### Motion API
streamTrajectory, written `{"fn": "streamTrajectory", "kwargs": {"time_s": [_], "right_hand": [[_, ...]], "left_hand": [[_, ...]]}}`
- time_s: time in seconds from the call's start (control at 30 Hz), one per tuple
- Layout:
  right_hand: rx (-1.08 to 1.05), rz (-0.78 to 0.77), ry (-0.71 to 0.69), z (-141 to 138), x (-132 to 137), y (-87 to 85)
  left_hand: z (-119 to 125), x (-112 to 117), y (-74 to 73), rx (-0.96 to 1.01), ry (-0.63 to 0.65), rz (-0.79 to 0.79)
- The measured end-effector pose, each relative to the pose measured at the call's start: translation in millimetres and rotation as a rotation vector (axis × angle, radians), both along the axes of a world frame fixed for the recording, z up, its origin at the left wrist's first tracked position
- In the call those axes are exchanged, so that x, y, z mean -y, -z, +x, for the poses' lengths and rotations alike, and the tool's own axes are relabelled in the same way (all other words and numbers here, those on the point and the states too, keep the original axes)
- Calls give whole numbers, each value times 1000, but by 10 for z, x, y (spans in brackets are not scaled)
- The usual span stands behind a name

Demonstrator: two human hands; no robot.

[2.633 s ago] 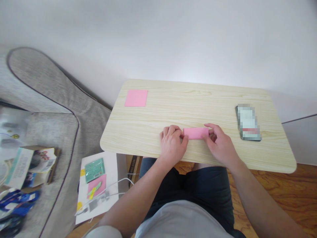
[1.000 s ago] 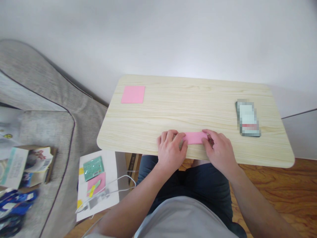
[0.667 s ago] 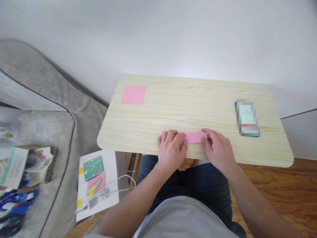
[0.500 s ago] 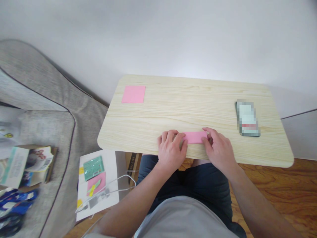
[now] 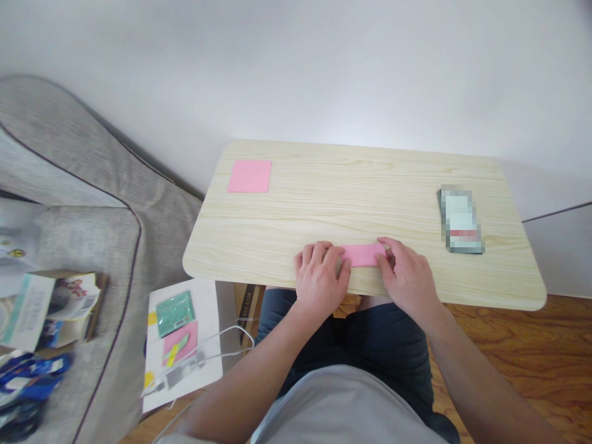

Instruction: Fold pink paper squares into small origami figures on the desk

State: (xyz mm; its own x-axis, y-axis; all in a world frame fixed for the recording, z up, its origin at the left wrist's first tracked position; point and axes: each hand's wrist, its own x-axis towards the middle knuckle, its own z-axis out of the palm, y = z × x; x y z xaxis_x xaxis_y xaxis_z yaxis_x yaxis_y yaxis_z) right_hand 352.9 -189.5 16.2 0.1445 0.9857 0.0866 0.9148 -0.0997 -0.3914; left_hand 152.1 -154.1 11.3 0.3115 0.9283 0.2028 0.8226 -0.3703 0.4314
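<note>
A narrow strip of folded pink paper [image 5: 363, 255] lies near the front edge of the wood-grain table [image 5: 324, 197]. My left hand [image 5: 321, 274] is closed on its left end, thumb and index finger at the paper. At the right end, my right hand [image 5: 407, 271] grips it between thumb and curled fingers. The fingertips cover both ends, so how the paper is folded there is hidden. Another pink paper square [image 5: 250, 176] rests flat at the table's back left.
A phone [image 5: 461, 221] with a blurred screen lies on the table's right side. Lower left, a white surface [image 5: 208, 364] holds a green packet [image 5: 176, 313], pink paper and a white cable. A grey sofa [image 5: 92, 234] with boxes stands left; a white wall [image 5: 346, 74] is behind.
</note>
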Motion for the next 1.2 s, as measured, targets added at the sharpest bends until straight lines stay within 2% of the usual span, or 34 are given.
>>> {"fn": "streamTrajectory", "kwargs": {"time_s": [0.3, 0.9, 1.2], "right_hand": [[14, -2, -3, 16, -6, 18], [-116, 198, 65, -13, 81, 212], [-4, 205, 62, 5, 137, 195]], "left_hand": [[62, -18, -20, -14, -13, -2], [74, -6, -8, -21, -31, 14], [45, -1, -8, -21, -14, 15]]}}
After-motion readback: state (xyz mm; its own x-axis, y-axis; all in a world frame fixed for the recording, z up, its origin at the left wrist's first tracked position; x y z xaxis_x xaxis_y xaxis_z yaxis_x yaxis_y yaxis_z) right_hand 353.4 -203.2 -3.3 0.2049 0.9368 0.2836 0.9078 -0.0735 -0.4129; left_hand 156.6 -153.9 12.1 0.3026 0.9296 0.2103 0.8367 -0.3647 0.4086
